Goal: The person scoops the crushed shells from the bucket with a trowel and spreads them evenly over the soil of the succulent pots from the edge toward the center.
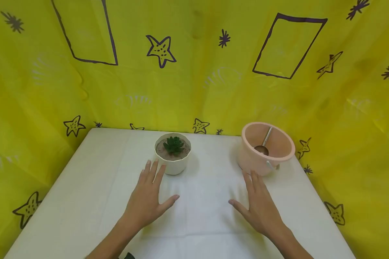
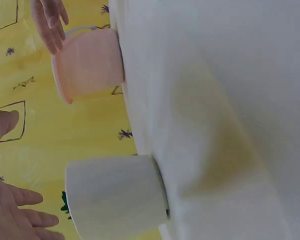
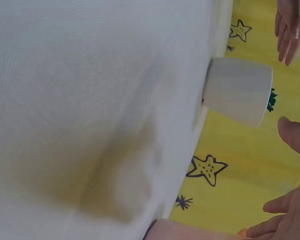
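Note:
A white pot (image 1: 172, 166) with soil and a small green succulent (image 1: 174, 145) stands upright near the back of the table. To its right is a pink bucket (image 1: 253, 158); inside leans a metal-handled tool (image 1: 267, 137) with a round brownish end, its kind unclear. My left hand (image 1: 146, 201) hovers just in front of the pot, fingers straight and thumb spread. Before the bucket, my right hand (image 1: 260, 208) is held the same way. Neither hand holds anything. The left wrist view shows the pot (image 2: 115, 195) beyond the left hand (image 2: 10, 210).
A white cloth (image 1: 94, 194) covers the table. Behind it and on both sides hangs a yellow curtain (image 1: 194, 90) printed with dark stars and frames. The bucket's thin handle (image 1: 271, 165) hangs down at its front.

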A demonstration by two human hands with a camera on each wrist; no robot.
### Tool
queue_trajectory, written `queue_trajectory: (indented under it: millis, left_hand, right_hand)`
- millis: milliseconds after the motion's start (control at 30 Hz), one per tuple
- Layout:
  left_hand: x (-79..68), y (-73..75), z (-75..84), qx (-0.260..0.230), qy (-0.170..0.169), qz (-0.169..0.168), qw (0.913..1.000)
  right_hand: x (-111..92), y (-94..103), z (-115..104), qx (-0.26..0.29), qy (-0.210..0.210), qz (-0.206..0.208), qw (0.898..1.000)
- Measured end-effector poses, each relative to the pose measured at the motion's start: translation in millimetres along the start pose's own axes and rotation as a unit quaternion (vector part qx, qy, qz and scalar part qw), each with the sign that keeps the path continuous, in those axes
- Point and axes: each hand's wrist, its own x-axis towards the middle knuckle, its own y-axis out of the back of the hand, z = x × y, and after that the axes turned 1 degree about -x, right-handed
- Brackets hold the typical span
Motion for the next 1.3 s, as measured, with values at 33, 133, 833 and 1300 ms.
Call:
queue_trajectory:
  millis: [33, 133, 833, 1300]
  left_hand:
    - [1.1, 0.0, 2.1, -0.022, -0.004, 0.002, 0.9998]
    - [5.3, 0.8, 9.4, -0.079, -0.010, 0.002, 0.9968]
    - [48.8, -9.1, 63.6, -0.249, -0.069, -0.057, 0.9643]
    - [95.0, -45.5, 92.4, -0.350, -0.010, -0.070, 0.9342]
  right_hand:
    - [1.6, 1.4, -0.5, 0.015, -0.005, 0.002, 1.000]
    - [6.1, 7.8, -2.9, 0.056, -0.018, 0.016, 0.998]
    - [54.7, 82.6, 16.9, 0.256, -0.138, 0.066, 0.954]
    - [103.4, 104.8, 63.0, 0.334, -0.228, 0.016, 0.914]
